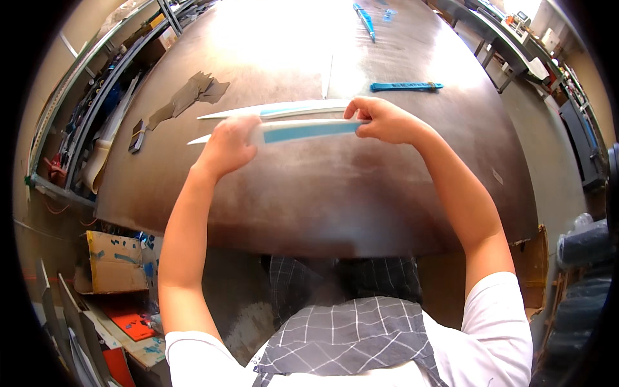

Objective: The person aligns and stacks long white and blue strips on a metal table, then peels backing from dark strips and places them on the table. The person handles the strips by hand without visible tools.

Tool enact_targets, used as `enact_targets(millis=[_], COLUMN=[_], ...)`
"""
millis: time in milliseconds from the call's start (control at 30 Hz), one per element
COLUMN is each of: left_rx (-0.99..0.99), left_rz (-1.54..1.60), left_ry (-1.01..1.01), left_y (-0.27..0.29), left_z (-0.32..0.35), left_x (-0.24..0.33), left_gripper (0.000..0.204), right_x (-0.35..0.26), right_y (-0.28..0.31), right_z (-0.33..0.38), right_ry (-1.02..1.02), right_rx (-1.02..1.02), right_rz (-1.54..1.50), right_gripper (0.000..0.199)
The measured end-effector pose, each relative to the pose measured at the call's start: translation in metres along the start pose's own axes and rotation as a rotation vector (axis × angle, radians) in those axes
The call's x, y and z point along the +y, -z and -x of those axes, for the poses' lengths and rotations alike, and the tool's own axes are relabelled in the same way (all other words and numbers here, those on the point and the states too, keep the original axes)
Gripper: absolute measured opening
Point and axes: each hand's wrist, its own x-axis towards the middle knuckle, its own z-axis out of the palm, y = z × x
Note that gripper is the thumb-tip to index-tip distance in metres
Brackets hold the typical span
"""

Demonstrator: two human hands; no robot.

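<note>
Just above the brown tabletop [290, 193], I hold a long, narrow white strip with a light-blue panel [309, 132] and a pointed left end. My left hand [229, 147], slightly blurred, is closed over it near that pointed end. At the opposite end, my right hand [388, 122] pinches the strip between thumb and fingers. A similar white and blue strip [290, 109] lies just behind, roughly parallel, its right end hidden by my right hand.
Blue banded strips [406, 86] lie behind my right hand, and another blue bundle [365, 22] lies farther back. Thin grey pieces [184, 100] and a small dark banded stack [137, 137] lie left. Shelving [97, 109] flanks the table; a cardboard box [118, 261] stands lower left.
</note>
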Motion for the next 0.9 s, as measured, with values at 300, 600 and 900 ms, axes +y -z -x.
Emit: enact_targets(millis=[300,600,900], left_rx=[-0.133,-0.375,-0.575], left_rz=[0.258,0.055,-0.016], left_ry=[0.192,0.097,0.056], left_y=[-0.021,0.003,-0.003], left_z=[-0.057,-0.078,-0.067], left_x=[-0.076,-0.075,-0.067], left_gripper=[0.035,0.046,0.03], right_x=[0.025,-0.011,-0.026], right_y=[-0.012,-0.011,-0.038], right_z=[-0.088,-0.079,-0.062], right_ry=[0.045,-0.166,-0.206], right_rx=[0.169,0.146,0.125], right_rz=[0.069,0.45,0.58], right_gripper=[0.028,0.04,0.028])
